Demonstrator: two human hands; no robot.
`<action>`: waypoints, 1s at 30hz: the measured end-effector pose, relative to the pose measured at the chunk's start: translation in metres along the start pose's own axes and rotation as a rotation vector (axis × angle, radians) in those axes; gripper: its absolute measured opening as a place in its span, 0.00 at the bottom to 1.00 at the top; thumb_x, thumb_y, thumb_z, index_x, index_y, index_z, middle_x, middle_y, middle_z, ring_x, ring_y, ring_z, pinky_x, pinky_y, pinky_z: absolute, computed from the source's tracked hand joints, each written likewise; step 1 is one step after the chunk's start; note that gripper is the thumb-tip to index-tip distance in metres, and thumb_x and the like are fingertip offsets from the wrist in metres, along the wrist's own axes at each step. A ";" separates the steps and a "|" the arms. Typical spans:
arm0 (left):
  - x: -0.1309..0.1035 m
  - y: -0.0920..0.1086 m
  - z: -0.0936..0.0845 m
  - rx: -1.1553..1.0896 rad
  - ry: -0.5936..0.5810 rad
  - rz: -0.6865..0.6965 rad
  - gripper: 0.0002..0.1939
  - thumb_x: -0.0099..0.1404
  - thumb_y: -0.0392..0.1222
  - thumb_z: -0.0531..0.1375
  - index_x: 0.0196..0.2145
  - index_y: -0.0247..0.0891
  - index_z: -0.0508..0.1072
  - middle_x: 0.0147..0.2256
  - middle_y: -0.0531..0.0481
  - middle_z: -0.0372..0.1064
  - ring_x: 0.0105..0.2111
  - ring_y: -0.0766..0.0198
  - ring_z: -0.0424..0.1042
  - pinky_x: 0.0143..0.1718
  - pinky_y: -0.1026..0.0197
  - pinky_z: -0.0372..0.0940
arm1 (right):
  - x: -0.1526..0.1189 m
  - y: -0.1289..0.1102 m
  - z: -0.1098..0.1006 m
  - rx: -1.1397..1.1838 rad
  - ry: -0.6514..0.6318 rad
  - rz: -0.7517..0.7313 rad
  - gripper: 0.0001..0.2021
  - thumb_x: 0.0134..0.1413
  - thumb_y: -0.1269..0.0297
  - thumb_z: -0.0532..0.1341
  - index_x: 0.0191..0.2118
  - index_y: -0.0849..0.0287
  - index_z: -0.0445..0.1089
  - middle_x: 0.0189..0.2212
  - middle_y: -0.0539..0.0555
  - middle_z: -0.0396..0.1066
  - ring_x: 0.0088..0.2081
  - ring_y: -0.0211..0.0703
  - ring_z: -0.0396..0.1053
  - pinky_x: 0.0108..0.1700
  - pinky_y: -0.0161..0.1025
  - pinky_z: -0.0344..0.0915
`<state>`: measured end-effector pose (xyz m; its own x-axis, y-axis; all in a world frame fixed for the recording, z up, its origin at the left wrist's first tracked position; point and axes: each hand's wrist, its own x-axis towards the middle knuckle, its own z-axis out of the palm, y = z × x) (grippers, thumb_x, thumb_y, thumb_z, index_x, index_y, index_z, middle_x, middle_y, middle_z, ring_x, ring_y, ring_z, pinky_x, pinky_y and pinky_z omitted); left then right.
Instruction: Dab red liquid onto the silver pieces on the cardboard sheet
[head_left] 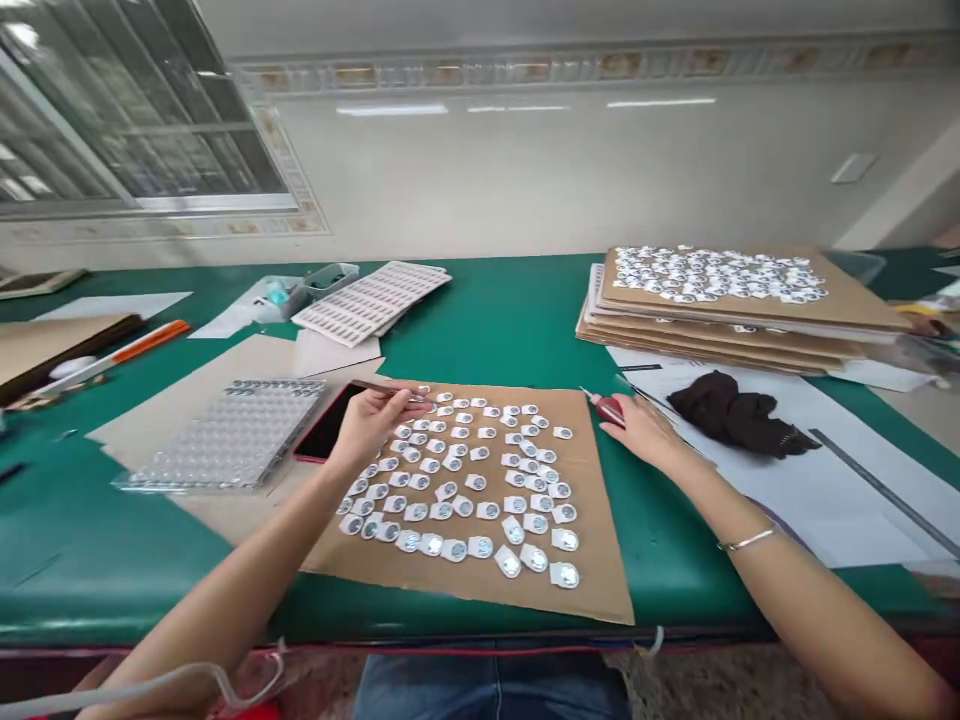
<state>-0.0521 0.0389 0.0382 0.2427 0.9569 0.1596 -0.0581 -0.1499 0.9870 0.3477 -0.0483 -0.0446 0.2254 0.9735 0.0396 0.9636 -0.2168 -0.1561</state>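
Observation:
My left hand is closed in a pinch above the upper left of a brown cardboard sheet. A small shiny round piece shows at its fingertips; its exact kind is too small to tell. Rows of small white tags with round silvery centres, such as this front tag, lie across the cardboard. Past the sheet's right edge, my right hand is wrapped round a red-handled pointed tool, its thin metal tip facing up and left.
A clear blister tray and a phone lie left of the cardboard. White slotted boards lie behind. At right are stacked cardboard sheets topped with more tags, a dark cloth and a metal ruler on white paper.

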 end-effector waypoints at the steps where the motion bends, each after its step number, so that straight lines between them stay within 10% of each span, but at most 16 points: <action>1: 0.002 0.005 0.009 0.007 -0.027 0.002 0.18 0.55 0.50 0.66 0.36 0.31 0.74 0.38 0.42 0.76 0.35 0.56 0.77 0.39 0.58 0.74 | 0.003 0.000 -0.004 -0.004 -0.013 0.002 0.29 0.53 0.52 0.58 0.58 0.63 0.58 0.49 0.66 0.66 0.50 0.59 0.66 0.49 0.47 0.62; 11: 0.009 0.009 0.129 -0.069 -0.242 -0.163 0.12 0.60 0.48 0.63 0.34 0.37 0.79 0.47 0.43 0.73 0.43 0.57 0.75 0.48 0.57 0.72 | 0.007 0.005 -0.025 0.028 0.042 -0.076 0.30 0.53 0.48 0.57 0.57 0.61 0.59 0.48 0.67 0.66 0.49 0.62 0.67 0.46 0.50 0.63; 20: 0.007 -0.033 0.158 0.134 -0.320 -0.285 0.11 0.55 0.41 0.66 0.37 0.39 0.79 0.37 0.46 0.77 0.40 0.56 0.76 0.47 0.53 0.71 | 0.010 0.017 -0.010 0.135 0.025 -0.037 0.18 0.50 0.56 0.61 0.46 0.55 0.67 0.37 0.59 0.71 0.36 0.52 0.70 0.36 0.43 0.61; 24: 0.023 -0.041 0.165 0.307 -0.272 -0.129 0.13 0.58 0.44 0.63 0.40 0.40 0.78 0.39 0.47 0.77 0.38 0.57 0.76 0.39 0.56 0.73 | 0.015 0.024 -0.021 0.279 0.050 0.059 0.18 0.51 0.54 0.59 0.47 0.53 0.68 0.39 0.56 0.72 0.38 0.51 0.70 0.38 0.43 0.62; 30: 0.060 -0.048 0.185 0.565 -0.388 -0.030 0.10 0.56 0.38 0.61 0.20 0.36 0.77 0.35 0.45 0.77 0.28 0.61 0.75 0.24 0.61 0.68 | 0.016 0.034 -0.025 0.576 0.209 0.287 0.31 0.41 0.47 0.65 0.52 0.55 0.62 0.36 0.56 0.72 0.35 0.50 0.69 0.37 0.47 0.65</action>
<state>0.1444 0.0574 0.0044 0.5721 0.8199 0.0233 0.4426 -0.3325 0.8328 0.3873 -0.0415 -0.0243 0.5399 0.8358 0.0996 0.6446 -0.3343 -0.6876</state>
